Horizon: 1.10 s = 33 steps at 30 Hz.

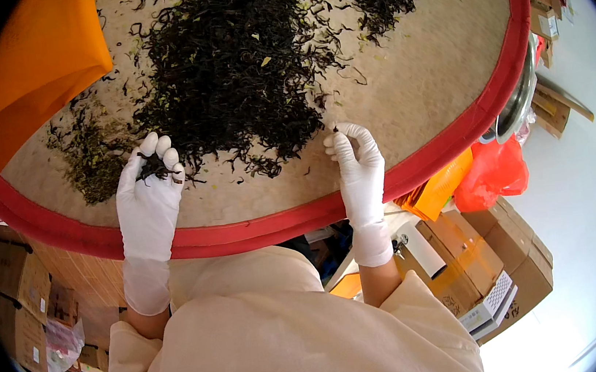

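Both my hands wear white gloves and are over a wide round tray with a red rim. A big loose heap of dark, twisted dried leaves, much like tea, covers its middle. My left hand, palm up at the near left, has its fingers curled round a small clump of dark leaves. Right of the heap, my right hand is closed in a pinch, thumb against forefinger. A tiny dark bit shows at those fingertips.
Yellowish-brown smaller pieces lie left of the heap. An orange bag or sheet overhangs the tray's far left. Below the right rim are a red plastic bag and cardboard boxes. More boxes stand at lower left.
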Each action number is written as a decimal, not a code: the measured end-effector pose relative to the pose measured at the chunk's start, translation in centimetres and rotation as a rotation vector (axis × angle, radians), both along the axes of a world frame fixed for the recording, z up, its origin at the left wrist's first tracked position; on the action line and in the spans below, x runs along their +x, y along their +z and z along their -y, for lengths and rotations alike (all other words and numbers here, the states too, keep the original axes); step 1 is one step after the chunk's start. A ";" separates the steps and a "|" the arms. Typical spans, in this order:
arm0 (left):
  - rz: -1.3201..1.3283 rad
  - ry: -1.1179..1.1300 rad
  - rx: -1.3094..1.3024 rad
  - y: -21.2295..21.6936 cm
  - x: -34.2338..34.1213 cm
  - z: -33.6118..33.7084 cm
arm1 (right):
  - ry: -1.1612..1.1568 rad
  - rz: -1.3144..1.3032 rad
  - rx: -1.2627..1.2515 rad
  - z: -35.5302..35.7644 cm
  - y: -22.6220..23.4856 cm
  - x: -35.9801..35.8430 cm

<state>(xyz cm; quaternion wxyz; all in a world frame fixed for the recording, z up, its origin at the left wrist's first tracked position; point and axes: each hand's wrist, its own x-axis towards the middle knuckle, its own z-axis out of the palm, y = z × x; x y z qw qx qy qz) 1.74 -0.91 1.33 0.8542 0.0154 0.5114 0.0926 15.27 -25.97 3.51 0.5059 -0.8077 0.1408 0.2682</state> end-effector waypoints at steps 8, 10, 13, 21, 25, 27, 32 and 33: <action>0.002 -0.004 0.003 -0.2 -0.4 -0.2 | -0.097 -0.284 0.262 -0.5 0.7 0.2; 0.026 -0.004 0.002 -0.2 -0.5 -0.2 | -0.129 -0.326 0.332 -0.7 0.7 0.2; 0.057 0.001 -0.016 -0.3 -0.4 -0.1 | -0.213 -0.381 0.405 -1.4 1.5 0.5; 0.054 0.004 -0.001 -0.3 -0.5 0.3 | 0.473 0.461 -0.522 -0.5 0.7 0.0; 0.052 -0.011 0.013 -0.3 -0.5 0.4 | 0.626 0.664 -0.643 -2.1 -0.1 1.4; 0.045 -0.028 0.029 -0.2 -0.2 0.5 | 0.678 0.748 -0.587 -2.8 -1.4 1.9; 0.003 -0.005 0.013 0.1 -0.2 0.4 | 0.632 0.688 -0.548 -3.0 -3.2 1.3; 0.016 0.002 0.000 0.0 -0.3 0.4 | 0.567 0.632 -0.466 -2.8 -3.4 1.1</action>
